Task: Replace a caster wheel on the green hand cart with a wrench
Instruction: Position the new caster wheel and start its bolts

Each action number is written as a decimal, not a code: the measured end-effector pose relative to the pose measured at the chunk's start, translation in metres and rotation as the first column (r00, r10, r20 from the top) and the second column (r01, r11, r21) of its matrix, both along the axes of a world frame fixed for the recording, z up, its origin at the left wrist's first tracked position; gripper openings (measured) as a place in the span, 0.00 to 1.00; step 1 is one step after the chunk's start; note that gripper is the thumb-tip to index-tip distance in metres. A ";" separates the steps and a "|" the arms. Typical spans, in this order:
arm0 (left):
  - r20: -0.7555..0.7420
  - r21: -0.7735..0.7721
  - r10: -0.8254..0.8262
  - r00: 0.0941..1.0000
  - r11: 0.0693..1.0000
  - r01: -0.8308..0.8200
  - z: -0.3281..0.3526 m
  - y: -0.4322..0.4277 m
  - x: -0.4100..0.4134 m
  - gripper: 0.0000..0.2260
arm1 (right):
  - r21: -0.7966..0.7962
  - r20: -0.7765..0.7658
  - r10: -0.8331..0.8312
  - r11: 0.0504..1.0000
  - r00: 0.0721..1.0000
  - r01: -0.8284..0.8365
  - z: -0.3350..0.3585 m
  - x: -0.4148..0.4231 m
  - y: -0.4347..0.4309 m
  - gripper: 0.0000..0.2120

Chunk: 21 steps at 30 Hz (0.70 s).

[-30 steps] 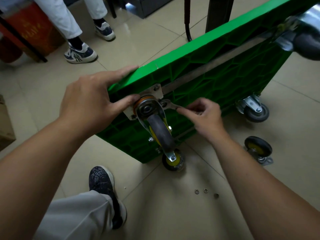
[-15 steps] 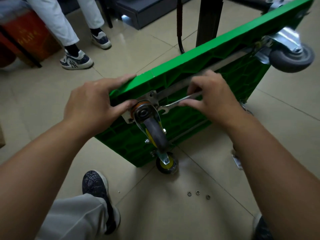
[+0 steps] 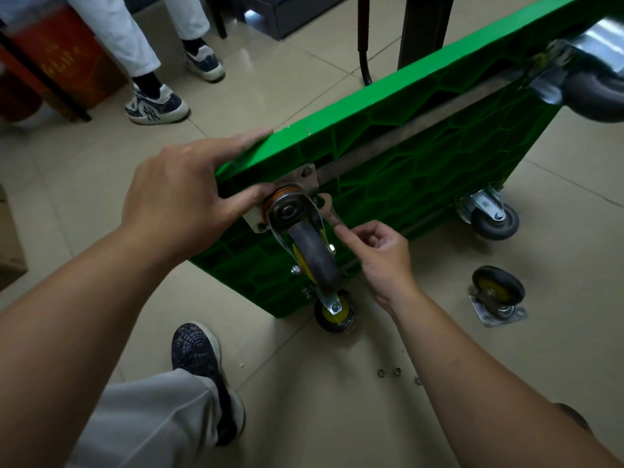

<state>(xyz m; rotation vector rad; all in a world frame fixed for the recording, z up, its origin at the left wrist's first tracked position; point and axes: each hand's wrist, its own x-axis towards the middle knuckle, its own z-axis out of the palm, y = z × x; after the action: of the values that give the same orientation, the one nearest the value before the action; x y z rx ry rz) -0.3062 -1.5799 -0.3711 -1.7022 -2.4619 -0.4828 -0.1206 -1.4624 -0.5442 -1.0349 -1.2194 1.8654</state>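
Head view looks down on a glossy beige tiled floor (image 3: 270,96). At the far left another person sits, shown only as white trousers and dark-and-white sneakers (image 3: 155,104), beside a red-brown box (image 3: 57,59). A black post (image 3: 422,28) rises at the far side, and a cardboard edge (image 3: 8,244) shows at the left margin. The wearer's own dark shoe (image 3: 199,352) and grey trouser leg sit near the bottom.

The green hand cart (image 3: 422,157) stands tipped on its long side in the middle of the scene, its ribbed underside facing the camera. A grey caster wheel (image 3: 314,255) sits at its near upper corner on a metal mounting plate (image 3: 309,173). Below it a yellow-hubbed caster (image 3: 334,314) touches the floor. A grey caster (image 3: 494,221) stands at the far lower corner, and a blurred one (image 3: 594,92) at the far upper right.

A loose caster (image 3: 498,292) lies on the floor to the right, well apart from the cart. A few small washers (image 3: 388,371) lie nearer the camera.

The left hand (image 3: 182,197) clasps the cart's upper edge, fingers flat over the top and thumb pressed against the plate beside the swivel. The right hand (image 3: 385,255) has its fingers curled, pinching the handle of a silver wrench (image 3: 332,216). The wrench head sits at the plate's right side, just beside the wheel fork; the bolt it meets is too hidden to make out.
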 end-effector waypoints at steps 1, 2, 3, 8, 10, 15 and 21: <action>-0.001 -0.001 -0.002 1.000 1.000 0.002 0.000 0.000 0.000 0.29 | -0.003 0.003 -0.001 1.000 1.000 0.001 -0.002 -0.002 -0.001 0.10; -0.002 -0.001 -0.002 1.000 1.000 0.002 0.000 0.000 0.000 0.29 | -0.012 0.004 -0.005 1.000 1.000 0.005 -0.004 -0.005 -0.003 0.10; -0.005 0.000 -0.003 1.000 1.000 0.003 0.000 0.000 -0.001 0.29 | -0.025 -0.001 -0.008 1.000 1.000 0.008 -0.005 -0.007 -0.005 0.11; -0.010 -0.008 -0.003 1.000 1.000 0.003 -0.001 0.000 -0.003 0.29 | -0.143 -0.004 -0.018 0.990 1.000 0.017 -0.009 -0.021 -0.017 0.22; -0.013 -0.007 -0.001 1.000 1.000 0.001 -0.001 0.000 -0.004 0.28 | -0.237 -0.024 0.002 0.971 1.000 -0.008 -0.008 -0.026 -0.025 0.21; 0.000 0.002 0.003 1.000 1.000 -0.003 0.000 -0.001 -0.001 0.29 | -0.406 -0.053 0.012 0.913 0.999 -0.033 -0.005 -0.028 -0.040 0.06; -0.001 -0.002 0.011 1.000 1.000 -0.011 0.000 0.000 -0.001 0.28 | -0.053 0.113 -0.009 0.998 0.994 0.015 0.008 -0.007 -0.005 0.13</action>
<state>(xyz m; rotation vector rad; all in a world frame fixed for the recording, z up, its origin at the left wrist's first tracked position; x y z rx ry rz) -0.3071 -1.5799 -0.3715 -1.6882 -2.4705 -0.4784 -0.1271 -1.4672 -0.5367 -1.1883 -1.2293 1.8614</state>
